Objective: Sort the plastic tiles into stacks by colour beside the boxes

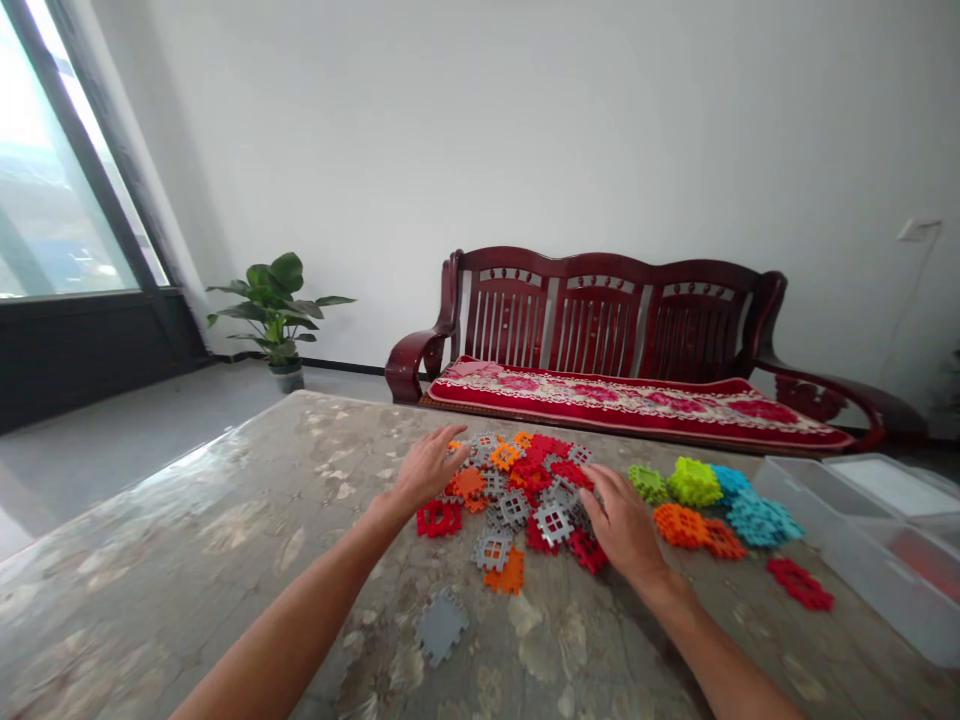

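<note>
Left hand [426,468] and right hand [621,525] lie spread flat, gripping nothing, on heap of red, orange, grey plastic tiles [528,478].

**Two hands, one loose heap, six sorted clusters**

One left hand [427,468] and one right hand [621,525] are in view, both on a single heap of tiles [525,490] in three colours (red, grey and orange), too jumbled for an exact tally but clearly more than a dozen. One grey tile [441,625] lies alone nearer the camera. Right of the heap sit six clusters: one dark green cluster [649,483], one lime cluster [694,481], two blue clusters [759,520] and two orange clusters [679,525]. One flat red piece [799,584] lies apart from them. There are also two clear containers [847,560], one table [187,560], one wooden bench [600,320], one potted plant [276,310] and one wall socket [919,229].
</note>
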